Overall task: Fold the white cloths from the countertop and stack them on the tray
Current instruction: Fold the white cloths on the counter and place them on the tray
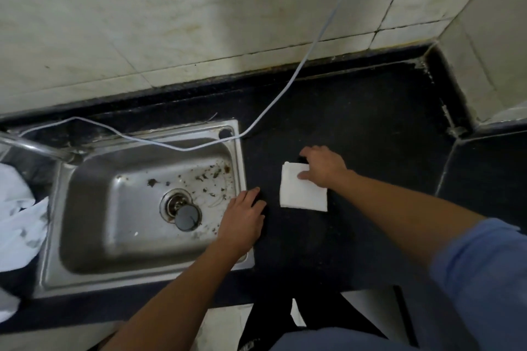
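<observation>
- A folded white cloth (302,191) is laid on the dark surface (370,128), right of the sink (114,236).
- Its top corner is pressed by the right hand (323,166), fingers spread flat.
- The left hand (242,221) is rested flat and empty by the sink edge.

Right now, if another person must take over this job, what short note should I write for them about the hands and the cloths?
Left hand: open, palm down at the right rim of the steel sink, holding nothing.
Right hand: flat, pressing the folded square white cloth on the black countertop.
Done: this cloth looks folded.
Left: move it to the tray, which is not in view. The crumpled white cloths at the left edge are not yet folded.
</observation>
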A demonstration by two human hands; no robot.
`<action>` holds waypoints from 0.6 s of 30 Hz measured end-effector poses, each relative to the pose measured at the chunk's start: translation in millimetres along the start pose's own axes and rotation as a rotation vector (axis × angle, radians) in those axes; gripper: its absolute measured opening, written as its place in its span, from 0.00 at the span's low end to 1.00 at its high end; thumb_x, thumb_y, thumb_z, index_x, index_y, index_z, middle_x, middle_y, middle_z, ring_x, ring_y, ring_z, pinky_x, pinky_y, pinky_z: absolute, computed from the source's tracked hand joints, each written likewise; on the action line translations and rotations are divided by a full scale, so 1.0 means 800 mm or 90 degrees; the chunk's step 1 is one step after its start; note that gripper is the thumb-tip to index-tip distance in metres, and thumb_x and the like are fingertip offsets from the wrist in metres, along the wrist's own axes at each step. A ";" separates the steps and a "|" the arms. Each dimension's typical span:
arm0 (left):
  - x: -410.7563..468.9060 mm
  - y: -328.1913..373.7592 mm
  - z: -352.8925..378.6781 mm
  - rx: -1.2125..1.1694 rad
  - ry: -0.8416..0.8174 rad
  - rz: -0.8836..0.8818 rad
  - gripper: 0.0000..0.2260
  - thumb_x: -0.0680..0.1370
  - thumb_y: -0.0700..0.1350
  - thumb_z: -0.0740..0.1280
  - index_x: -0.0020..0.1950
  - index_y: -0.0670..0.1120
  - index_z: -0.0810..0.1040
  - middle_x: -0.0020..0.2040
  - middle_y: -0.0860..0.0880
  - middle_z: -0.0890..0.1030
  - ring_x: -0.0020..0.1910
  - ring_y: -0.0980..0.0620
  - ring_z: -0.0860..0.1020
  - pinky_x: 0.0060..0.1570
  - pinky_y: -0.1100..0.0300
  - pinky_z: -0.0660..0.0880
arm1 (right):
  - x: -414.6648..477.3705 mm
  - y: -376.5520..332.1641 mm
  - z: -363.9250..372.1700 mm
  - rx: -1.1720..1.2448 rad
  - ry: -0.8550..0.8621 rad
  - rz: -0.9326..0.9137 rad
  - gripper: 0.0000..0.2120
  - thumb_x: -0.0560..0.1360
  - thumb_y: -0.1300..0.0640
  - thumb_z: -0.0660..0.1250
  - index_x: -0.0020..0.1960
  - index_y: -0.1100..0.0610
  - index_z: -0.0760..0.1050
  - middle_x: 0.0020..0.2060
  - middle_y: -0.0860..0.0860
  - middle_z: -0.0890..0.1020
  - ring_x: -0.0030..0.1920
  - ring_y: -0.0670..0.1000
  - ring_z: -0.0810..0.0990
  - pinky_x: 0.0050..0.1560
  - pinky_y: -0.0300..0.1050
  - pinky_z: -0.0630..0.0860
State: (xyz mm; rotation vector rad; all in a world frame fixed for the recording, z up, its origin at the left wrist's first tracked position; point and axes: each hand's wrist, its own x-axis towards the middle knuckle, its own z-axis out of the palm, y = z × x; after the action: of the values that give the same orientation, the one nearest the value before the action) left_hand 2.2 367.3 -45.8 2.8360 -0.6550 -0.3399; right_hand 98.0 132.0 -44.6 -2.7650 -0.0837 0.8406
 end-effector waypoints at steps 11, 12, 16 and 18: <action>-0.045 -0.006 -0.017 -0.004 0.048 -0.059 0.13 0.65 0.38 0.75 0.48 0.44 0.82 0.53 0.43 0.80 0.49 0.41 0.79 0.44 0.51 0.78 | -0.031 0.000 0.004 0.188 -0.022 0.007 0.09 0.71 0.54 0.71 0.49 0.53 0.74 0.45 0.52 0.78 0.43 0.52 0.77 0.38 0.43 0.70; -0.038 -0.006 -0.023 -0.008 0.050 -0.055 0.11 0.67 0.38 0.74 0.48 0.44 0.82 0.52 0.43 0.80 0.49 0.41 0.79 0.45 0.51 0.78 | -0.042 0.003 -0.002 0.206 0.000 0.000 0.08 0.71 0.54 0.71 0.47 0.52 0.73 0.43 0.51 0.78 0.42 0.52 0.77 0.37 0.43 0.70; -0.001 0.000 -0.051 -0.024 0.052 -0.011 0.08 0.72 0.41 0.69 0.50 0.45 0.80 0.51 0.46 0.79 0.49 0.44 0.78 0.48 0.54 0.76 | -0.097 0.017 -0.024 0.265 0.105 -0.019 0.09 0.70 0.52 0.72 0.43 0.48 0.71 0.39 0.47 0.77 0.40 0.51 0.77 0.34 0.43 0.68; 0.019 0.007 -0.064 -0.034 0.053 0.039 0.06 0.73 0.41 0.68 0.49 0.44 0.80 0.48 0.46 0.78 0.47 0.45 0.78 0.46 0.54 0.76 | -0.128 0.025 -0.031 0.280 0.166 -0.009 0.10 0.70 0.47 0.72 0.43 0.48 0.72 0.38 0.47 0.78 0.38 0.49 0.77 0.34 0.44 0.68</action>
State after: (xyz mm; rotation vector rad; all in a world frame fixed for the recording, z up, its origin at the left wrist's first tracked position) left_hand 26.8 363.0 1.8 2.7554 -0.7039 -0.2255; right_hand 26.3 94.1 25.3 -2.4235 0.1168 0.4236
